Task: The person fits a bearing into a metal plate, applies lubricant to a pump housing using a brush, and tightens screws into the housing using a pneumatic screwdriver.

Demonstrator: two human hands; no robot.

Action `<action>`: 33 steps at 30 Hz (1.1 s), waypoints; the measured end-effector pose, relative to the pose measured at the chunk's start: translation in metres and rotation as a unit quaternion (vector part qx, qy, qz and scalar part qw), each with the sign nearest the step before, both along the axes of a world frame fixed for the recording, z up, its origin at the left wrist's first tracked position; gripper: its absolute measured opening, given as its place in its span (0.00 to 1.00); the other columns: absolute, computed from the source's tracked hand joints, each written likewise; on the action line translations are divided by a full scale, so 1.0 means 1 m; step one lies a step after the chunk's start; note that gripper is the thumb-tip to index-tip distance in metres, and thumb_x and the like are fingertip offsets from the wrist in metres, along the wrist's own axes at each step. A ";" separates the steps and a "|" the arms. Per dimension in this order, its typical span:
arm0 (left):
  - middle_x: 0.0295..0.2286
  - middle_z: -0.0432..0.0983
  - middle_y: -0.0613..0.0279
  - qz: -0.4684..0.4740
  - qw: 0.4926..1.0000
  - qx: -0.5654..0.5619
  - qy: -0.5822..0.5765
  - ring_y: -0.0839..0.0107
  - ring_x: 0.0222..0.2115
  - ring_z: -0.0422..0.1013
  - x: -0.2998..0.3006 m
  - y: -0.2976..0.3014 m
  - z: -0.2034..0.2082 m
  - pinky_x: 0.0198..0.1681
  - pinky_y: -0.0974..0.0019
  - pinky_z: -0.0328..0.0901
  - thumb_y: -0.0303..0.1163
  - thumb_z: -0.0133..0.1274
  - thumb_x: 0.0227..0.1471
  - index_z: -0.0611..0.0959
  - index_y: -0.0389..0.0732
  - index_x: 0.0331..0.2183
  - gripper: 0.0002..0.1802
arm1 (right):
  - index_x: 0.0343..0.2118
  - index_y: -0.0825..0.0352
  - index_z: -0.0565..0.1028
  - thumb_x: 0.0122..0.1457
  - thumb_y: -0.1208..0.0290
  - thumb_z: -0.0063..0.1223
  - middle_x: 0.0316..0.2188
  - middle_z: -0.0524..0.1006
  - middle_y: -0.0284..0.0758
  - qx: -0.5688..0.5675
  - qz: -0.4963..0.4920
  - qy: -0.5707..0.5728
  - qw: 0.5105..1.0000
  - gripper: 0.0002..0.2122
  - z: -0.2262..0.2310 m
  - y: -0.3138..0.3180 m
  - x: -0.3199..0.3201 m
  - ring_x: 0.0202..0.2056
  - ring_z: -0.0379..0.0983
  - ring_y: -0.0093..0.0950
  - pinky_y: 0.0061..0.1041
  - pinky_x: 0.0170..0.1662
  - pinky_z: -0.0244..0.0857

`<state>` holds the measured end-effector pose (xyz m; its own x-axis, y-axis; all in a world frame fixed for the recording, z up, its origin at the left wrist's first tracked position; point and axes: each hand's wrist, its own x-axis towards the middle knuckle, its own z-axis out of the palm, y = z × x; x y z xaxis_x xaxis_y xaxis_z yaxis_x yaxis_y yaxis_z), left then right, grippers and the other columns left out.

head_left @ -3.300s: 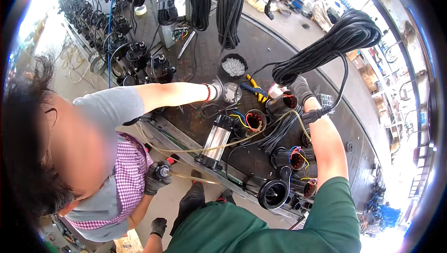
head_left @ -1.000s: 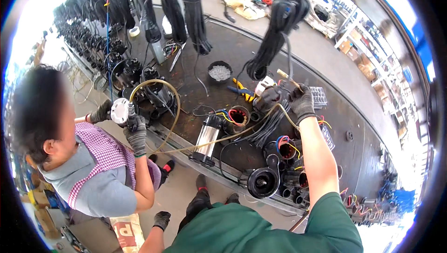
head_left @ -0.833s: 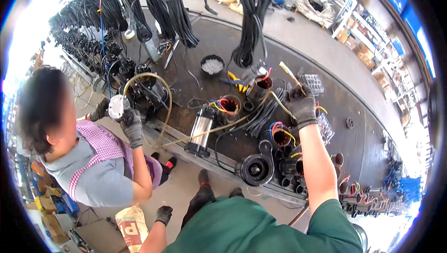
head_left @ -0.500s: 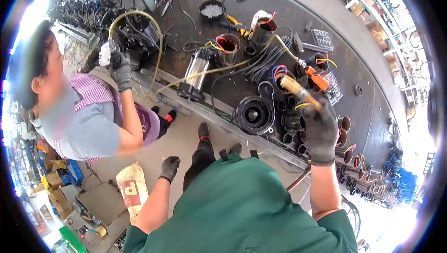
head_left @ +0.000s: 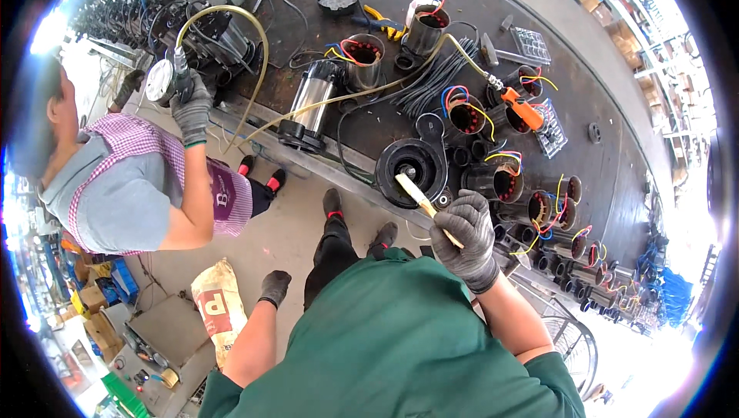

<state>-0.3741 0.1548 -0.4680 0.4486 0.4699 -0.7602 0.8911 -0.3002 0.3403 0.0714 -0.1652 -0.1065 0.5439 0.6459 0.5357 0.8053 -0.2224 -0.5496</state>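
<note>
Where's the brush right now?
Head view, right of centre: the brush is in the right grip, its pale tip overlapping the round black housing in the picture.

On a workbench [head_left: 612, 191], a pump [head_left: 312, 106] sits behind and left of a casing [head_left: 431, 162], with a cable bundle [head_left: 431, 87] behind the casing, a bowl [head_left: 337, 11] and pliers [head_left: 389, 27] farther back, and tubes [head_left: 485, 179] to its right. Before the casing, a brush [head_left: 418, 196] is in the right hand [head_left: 467, 242]; before and left are the left hand [head_left: 275, 288] and a sack [head_left: 218, 302].
</note>
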 end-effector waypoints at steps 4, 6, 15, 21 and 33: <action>0.26 0.82 0.60 0.216 0.975 -0.044 0.003 0.71 0.28 0.75 -0.001 0.000 0.014 0.34 0.66 0.71 0.31 0.65 0.50 0.86 0.39 0.36 0.10 | 0.33 0.63 0.78 0.45 0.79 0.65 0.27 0.74 0.34 -0.024 -0.034 -0.023 0.999 0.11 -0.009 -0.003 0.005 0.33 0.72 0.38 0.43 0.48 0.69; 0.27 0.82 0.61 0.235 0.970 -0.054 -0.033 0.71 0.27 0.75 -0.002 0.000 0.018 0.34 0.67 0.70 0.31 0.65 0.50 0.86 0.38 0.37 0.11 | 0.33 0.63 0.77 0.45 0.78 0.64 0.26 0.74 0.34 -0.028 -0.051 -0.029 0.998 0.11 -0.007 -0.005 0.008 0.32 0.72 0.37 0.43 0.49 0.68; 0.32 0.83 0.59 0.226 0.964 -0.091 -0.105 0.72 0.27 0.74 0.064 -0.008 0.046 0.33 0.66 0.70 0.33 0.61 0.54 0.84 0.36 0.44 0.16 | 0.32 0.64 0.78 0.41 0.80 0.63 0.25 0.73 0.36 -0.037 -0.001 0.045 0.998 0.12 0.029 0.000 0.027 0.30 0.71 0.40 0.43 0.48 0.69; 0.32 0.83 0.58 0.222 0.968 -0.087 -0.084 0.72 0.27 0.74 0.078 -0.011 0.042 0.32 0.66 0.70 0.30 0.61 0.53 0.84 0.36 0.44 0.16 | 0.30 0.64 0.78 0.40 0.80 0.63 0.26 0.73 0.36 -0.082 0.020 0.021 0.996 0.12 0.026 0.011 0.037 0.33 0.72 0.40 0.43 0.48 0.68; 0.25 0.81 0.61 0.268 0.959 -0.068 -0.060 0.72 0.22 0.73 0.022 -0.002 0.018 0.26 0.66 0.68 0.29 0.61 0.52 0.86 0.36 0.37 0.10 | 0.31 0.71 0.79 0.47 0.73 0.58 0.20 0.72 0.25 -0.015 -0.088 0.474 0.876 0.09 0.033 0.025 0.118 0.24 0.65 0.14 0.15 0.29 0.59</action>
